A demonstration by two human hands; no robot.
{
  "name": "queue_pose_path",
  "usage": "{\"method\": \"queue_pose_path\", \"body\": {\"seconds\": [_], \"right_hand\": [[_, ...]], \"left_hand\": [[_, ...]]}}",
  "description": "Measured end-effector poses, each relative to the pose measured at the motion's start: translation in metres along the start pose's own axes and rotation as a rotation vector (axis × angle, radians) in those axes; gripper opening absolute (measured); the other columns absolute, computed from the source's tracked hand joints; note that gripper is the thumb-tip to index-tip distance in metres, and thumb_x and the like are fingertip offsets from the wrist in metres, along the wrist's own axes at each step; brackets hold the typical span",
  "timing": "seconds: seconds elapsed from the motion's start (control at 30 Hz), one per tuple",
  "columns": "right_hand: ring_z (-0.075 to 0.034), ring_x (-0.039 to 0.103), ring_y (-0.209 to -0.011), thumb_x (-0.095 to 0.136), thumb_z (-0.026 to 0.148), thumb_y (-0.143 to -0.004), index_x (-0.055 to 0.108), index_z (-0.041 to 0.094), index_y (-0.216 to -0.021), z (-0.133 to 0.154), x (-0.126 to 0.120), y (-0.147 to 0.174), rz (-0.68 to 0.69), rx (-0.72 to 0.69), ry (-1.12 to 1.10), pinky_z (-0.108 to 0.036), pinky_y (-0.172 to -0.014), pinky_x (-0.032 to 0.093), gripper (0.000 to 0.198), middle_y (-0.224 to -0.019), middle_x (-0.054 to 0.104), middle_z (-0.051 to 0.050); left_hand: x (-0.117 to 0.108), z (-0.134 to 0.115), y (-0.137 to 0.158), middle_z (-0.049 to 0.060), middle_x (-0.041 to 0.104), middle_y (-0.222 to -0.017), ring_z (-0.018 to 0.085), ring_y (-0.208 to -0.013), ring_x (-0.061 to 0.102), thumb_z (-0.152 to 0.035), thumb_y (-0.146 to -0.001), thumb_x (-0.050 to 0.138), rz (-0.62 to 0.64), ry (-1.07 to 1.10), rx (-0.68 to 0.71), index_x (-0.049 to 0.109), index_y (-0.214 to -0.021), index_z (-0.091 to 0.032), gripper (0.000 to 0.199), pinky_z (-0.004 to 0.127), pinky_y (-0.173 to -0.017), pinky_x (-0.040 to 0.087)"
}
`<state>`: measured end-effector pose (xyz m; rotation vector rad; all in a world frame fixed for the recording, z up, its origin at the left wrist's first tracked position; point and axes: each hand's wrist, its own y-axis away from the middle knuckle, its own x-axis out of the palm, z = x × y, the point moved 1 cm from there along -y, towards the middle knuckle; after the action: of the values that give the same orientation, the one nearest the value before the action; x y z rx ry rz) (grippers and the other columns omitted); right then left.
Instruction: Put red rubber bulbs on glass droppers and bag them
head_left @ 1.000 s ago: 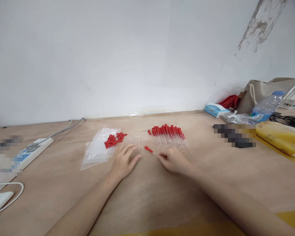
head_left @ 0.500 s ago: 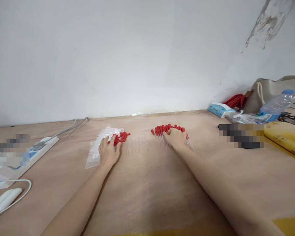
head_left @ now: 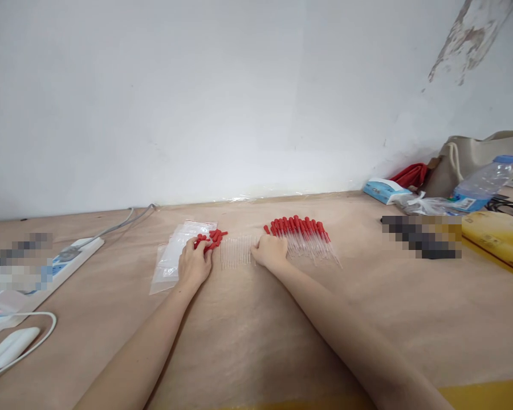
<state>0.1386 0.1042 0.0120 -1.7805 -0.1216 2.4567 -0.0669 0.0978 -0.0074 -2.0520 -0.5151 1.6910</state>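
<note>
Capped tubes [head_left: 301, 232] lay fanned beside the right hand [head_left: 271, 249], apparently done; a row of bare tubes [head_left: 236, 252] and loose caps [head_left: 216, 236] were unjoined. The right hand was curled at the row's end, the left hand [head_left: 194, 262] over the caps; whether either pinched anything was unclear.

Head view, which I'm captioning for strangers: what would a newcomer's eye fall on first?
Probably the fan of red-topped droppers right of centre, bright against the brown tabletop. Then the heap of red bulbs at the left hand, beside clear plastic bags. Between these, the right hand is at the right end of a row of clear tubes.
</note>
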Motion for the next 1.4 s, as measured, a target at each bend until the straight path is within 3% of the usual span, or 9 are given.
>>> {"method": "queue_pose_path", "body": {"seconds": [0.17, 0.4, 0.63, 0.73, 0.8, 0.93, 1.1, 1.2, 1.4], "right_hand": [[-0.024, 0.061, -0.079, 0.048, 0.026, -0.073, 0.065, 0.013, -0.081, 0.006, 0.001, -0.004, 0.005, 0.022, -0.008, -0.040, -0.076, 0.032, 0.022, -0.081, 0.066, -0.015], [-0.023, 0.060, -0.076, 0.043, 0.024, -0.077, 0.062, 0.012, -0.076, 0.005, -0.001, 0.004, -0.032, -0.021, -0.024, -0.040, -0.078, 0.029, 0.023, -0.081, 0.065, -0.016], [-0.019, 0.057, -0.077, 0.036, 0.029, -0.084, 0.054, 0.016, -0.082, -0.038, -0.007, 0.038, -0.321, -0.165, -0.116, -0.034, -0.076, 0.027, 0.023, -0.077, 0.063, -0.008], [-0.017, 0.056, -0.071, 0.034, 0.029, -0.085, 0.052, 0.015, -0.083, -0.064, -0.007, 0.052, -0.380, -0.249, -0.193, -0.033, -0.078, 0.027, 0.023, -0.074, 0.062, -0.006], [-0.015, 0.056, -0.067, 0.033, 0.028, -0.087, 0.051, 0.016, -0.083, -0.079, -0.008, 0.060, -0.379, -0.307, -0.255, -0.033, -0.078, 0.029, 0.022, -0.073, 0.062, -0.005], [-0.016, 0.056, -0.070, 0.035, 0.028, -0.087, 0.052, 0.018, -0.090, -0.095, -0.013, 0.071, -0.366, -0.391, -0.388, -0.031, -0.075, 0.034, 0.020, -0.077, 0.062, -0.005], [-0.016, 0.056, -0.076, 0.036, 0.027, -0.087, 0.052, 0.018, -0.107, -0.094, -0.015, 0.078, -0.344, -0.475, -0.404, -0.031, -0.073, 0.036, 0.027, -0.085, 0.063, -0.006], [-0.015, 0.056, -0.080, 0.037, 0.024, -0.087, 0.056, 0.019, -0.103, -0.091, -0.016, 0.081, -0.342, -0.552, -0.355, -0.030, -0.074, 0.034, 0.025, -0.091, 0.063, -0.007], [-0.013, 0.055, -0.072, 0.041, 0.023, -0.086, 0.058, 0.018, -0.097, -0.087, -0.019, 0.086, -0.274, -0.709, -0.327, -0.030, -0.075, 0.030, 0.021, -0.085, 0.064, -0.005]], "left_hand": [[-0.002, -0.004, 0.000, 0.008, 0.049, -0.112, 0.024, -0.101, 0.052, -0.027, -0.079, 0.049, -0.014, 0.074, -0.035, 0.060, -0.087, -0.020, 0.015, 0.037, -0.084, 0.043], [-0.004, -0.013, 0.004, 0.010, 0.054, -0.108, 0.026, -0.107, 0.050, -0.029, -0.079, 0.046, -0.033, 0.249, -0.120, 0.056, -0.088, -0.019, 0.017, 0.040, -0.086, 0.041], [-0.005, -0.017, 0.002, 0.008, 0.056, -0.102, 0.023, -0.110, 0.047, -0.028, -0.078, 0.048, -0.111, 0.331, -0.140, 0.056, -0.083, -0.019, 0.014, 0.038, -0.092, 0.038], [-0.012, -0.024, 0.003, 0.010, 0.055, -0.104, 0.024, -0.115, 0.041, -0.028, -0.077, 0.050, -0.247, 0.339, -0.064, 0.056, -0.081, -0.017, 0.013, 0.042, -0.100, 0.029], [-0.018, -0.034, 0.007, 0.010, 0.056, -0.104, 0.024, -0.112, 0.044, -0.028, -0.079, 0.049, -0.295, 0.387, 0.005, 0.055, -0.084, -0.017, 0.013, 0.042, -0.098, 0.031], [-0.020, -0.059, 0.023, 0.007, 0.058, -0.091, 0.018, -0.088, 0.056, -0.027, -0.082, 0.046, -0.132, 0.665, 0.072, 0.049, -0.098, -0.017, 0.018, 0.033, -0.078, 0.045], [-0.017, -0.087, 0.046, 0.003, 0.056, -0.081, 0.013, -0.071, 0.058, -0.026, -0.086, 0.040, 0.184, 0.974, 0.105, 0.033, -0.123, -0.020, 0.039, 0.029, -0.071, 0.047], [-0.018, -0.095, 0.054, 0.000, 0.055, -0.075, 0.012, -0.070, 0.059, -0.028, -0.086, 0.042, 0.327, 1.084, 0.076, 0.040, -0.113, -0.019, 0.029, 0.028, -0.071, 0.047], [-0.015, -0.097, 0.055, 0.002, 0.057, -0.082, 0.012, -0.079, 0.056, -0.031, -0.078, 0.055, 0.369, 1.158, 0.037, 0.044, -0.078, -0.018, 0.017, 0.027, -0.074, 0.044]]}}
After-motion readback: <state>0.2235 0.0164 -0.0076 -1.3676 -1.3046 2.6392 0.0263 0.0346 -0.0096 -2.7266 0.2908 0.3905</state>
